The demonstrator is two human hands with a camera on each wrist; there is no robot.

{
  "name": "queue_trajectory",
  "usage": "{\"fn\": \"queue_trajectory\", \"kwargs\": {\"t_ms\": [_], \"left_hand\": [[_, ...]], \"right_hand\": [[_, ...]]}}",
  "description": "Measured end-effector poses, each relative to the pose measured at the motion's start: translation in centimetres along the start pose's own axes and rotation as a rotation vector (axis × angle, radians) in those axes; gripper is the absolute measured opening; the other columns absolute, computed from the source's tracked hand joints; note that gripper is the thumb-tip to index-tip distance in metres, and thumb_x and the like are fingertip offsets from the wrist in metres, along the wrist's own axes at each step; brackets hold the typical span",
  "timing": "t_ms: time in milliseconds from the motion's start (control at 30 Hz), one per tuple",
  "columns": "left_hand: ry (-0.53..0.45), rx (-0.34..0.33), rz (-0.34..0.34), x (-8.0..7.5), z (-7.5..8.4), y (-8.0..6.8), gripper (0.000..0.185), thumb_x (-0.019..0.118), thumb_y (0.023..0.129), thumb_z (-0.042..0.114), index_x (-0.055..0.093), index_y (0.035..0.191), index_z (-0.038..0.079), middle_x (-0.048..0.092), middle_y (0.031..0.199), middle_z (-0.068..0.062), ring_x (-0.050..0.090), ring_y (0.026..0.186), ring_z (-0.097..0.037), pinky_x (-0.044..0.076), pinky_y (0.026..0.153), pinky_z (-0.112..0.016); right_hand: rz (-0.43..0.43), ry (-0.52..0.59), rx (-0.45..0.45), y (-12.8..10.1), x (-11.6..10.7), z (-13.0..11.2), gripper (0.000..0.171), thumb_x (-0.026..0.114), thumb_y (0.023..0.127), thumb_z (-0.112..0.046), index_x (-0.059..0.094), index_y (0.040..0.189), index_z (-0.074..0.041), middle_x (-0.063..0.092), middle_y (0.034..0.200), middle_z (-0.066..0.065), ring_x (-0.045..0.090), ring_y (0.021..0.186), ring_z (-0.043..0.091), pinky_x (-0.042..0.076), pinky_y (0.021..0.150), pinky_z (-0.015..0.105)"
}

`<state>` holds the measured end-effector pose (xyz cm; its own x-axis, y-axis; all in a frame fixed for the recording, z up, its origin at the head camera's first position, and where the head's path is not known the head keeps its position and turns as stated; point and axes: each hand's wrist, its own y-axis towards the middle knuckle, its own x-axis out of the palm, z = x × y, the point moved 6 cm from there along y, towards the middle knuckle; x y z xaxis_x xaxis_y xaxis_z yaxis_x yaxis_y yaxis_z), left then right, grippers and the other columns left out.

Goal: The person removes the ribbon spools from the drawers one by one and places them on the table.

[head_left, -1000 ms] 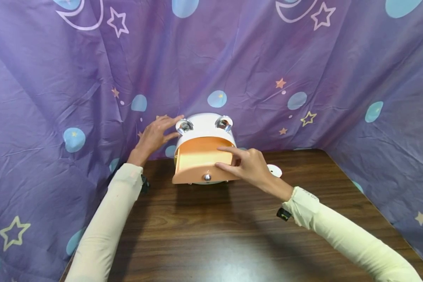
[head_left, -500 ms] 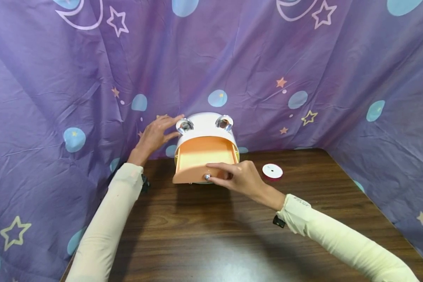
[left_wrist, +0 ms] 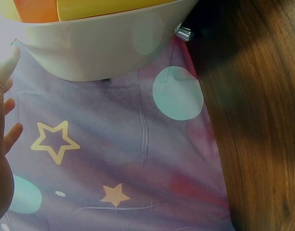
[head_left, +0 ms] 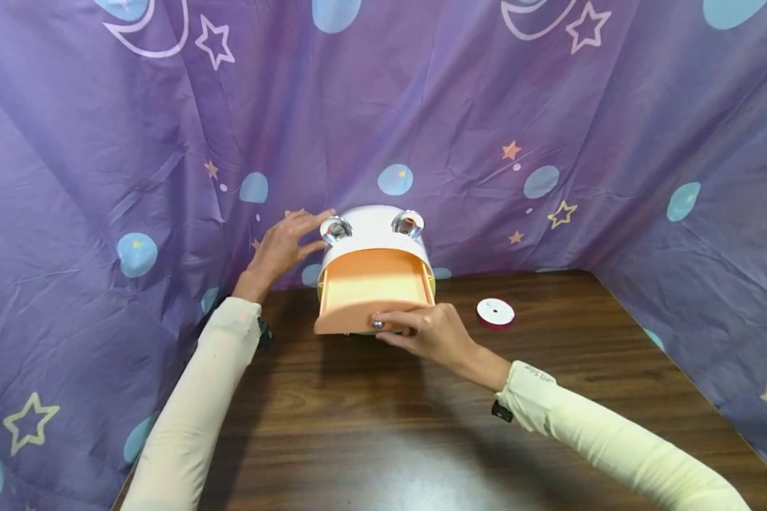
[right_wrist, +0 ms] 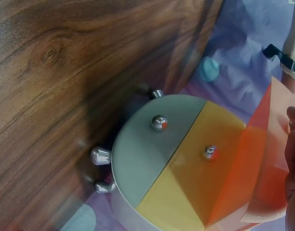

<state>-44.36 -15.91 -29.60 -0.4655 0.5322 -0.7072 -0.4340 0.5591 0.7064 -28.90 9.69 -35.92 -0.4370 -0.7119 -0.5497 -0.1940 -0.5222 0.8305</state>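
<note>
A white round drawer box (head_left: 371, 226) stands at the table's back edge against the cloth. Its orange top drawer (head_left: 371, 280) is pulled out toward me. My left hand (head_left: 307, 231) rests with straight fingers on the box's upper left side. My right hand (head_left: 385, 326) holds the drawer's front panel beside the silver knob (head_left: 377, 323), index finger along the top edge and thumb below. In the right wrist view, a grey-green drawer (right_wrist: 147, 159) and a yellow drawer (right_wrist: 195, 178) sit shut under the orange drawer (right_wrist: 262, 159), with my fingers (right_wrist: 294, 144) at its edge.
A small white ribbon spool (head_left: 495, 312) lies on the brown wooden table (head_left: 383, 426) to the right of the box. Purple star-and-moon cloth (head_left: 550, 106) walls in the back and both sides. The box's base (left_wrist: 104, 48) shows in the left wrist view.
My right hand drew back from over the open drawer's inside to its front panel by the knob. The left hand and the box have stayed put.
</note>
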Motion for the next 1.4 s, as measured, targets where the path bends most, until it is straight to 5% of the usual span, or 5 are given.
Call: {"fn": "queue_trajectory", "kwargs": {"t_ms": [267,700,1000,1400], "left_hand": [[-0.001,-0.014,-0.008,0.0,0.1,0.0,0.069,0.087,0.085,0.02,0.059,0.149,0.018,0.073,0.117,-0.016,0.064,0.121,-0.039,0.044,0.113,-0.056],[-0.015,-0.012,0.003,0.0,0.1,-0.1,0.071,0.088,0.083,0.015,0.06,0.148,0.018,0.073,0.117,-0.016,0.063,0.122,-0.042,0.043,0.113,-0.06],[-0.01,-0.018,-0.005,0.0,0.0,0.0,0.07,0.087,0.085,0.018,0.059,0.149,0.018,0.073,0.118,-0.017,0.064,0.121,-0.04,0.043,0.114,-0.056],[-0.016,-0.02,-0.001,0.0,0.0,0.0,0.068,0.087,0.084,0.016,0.061,0.147,0.017,0.073,0.117,-0.018,0.063,0.121,-0.045,0.043,0.111,-0.063]], "right_hand": [[0.025,-0.031,0.011,-0.1,-0.1,-0.3,0.034,0.095,0.074,-0.022,0.084,0.106,-0.025,0.08,0.089,-0.008,0.044,0.047,-0.002,0.043,0.038,0.026],[-0.011,-0.038,0.025,0.4,0.0,0.2,0.032,0.093,0.077,-0.022,0.084,0.108,-0.023,0.08,0.087,-0.006,0.055,0.05,0.0,0.046,0.042,0.026],[-0.006,-0.046,0.038,0.7,0.6,1.4,0.036,0.095,0.075,-0.024,0.083,0.11,-0.023,0.08,0.088,-0.003,0.038,0.047,-0.001,0.04,0.04,0.024],[0.024,-0.092,0.093,1.1,1.6,3.7,0.036,0.093,0.079,-0.029,0.082,0.113,-0.026,0.078,0.083,0.0,0.034,0.047,0.001,0.039,0.039,0.027]]}}
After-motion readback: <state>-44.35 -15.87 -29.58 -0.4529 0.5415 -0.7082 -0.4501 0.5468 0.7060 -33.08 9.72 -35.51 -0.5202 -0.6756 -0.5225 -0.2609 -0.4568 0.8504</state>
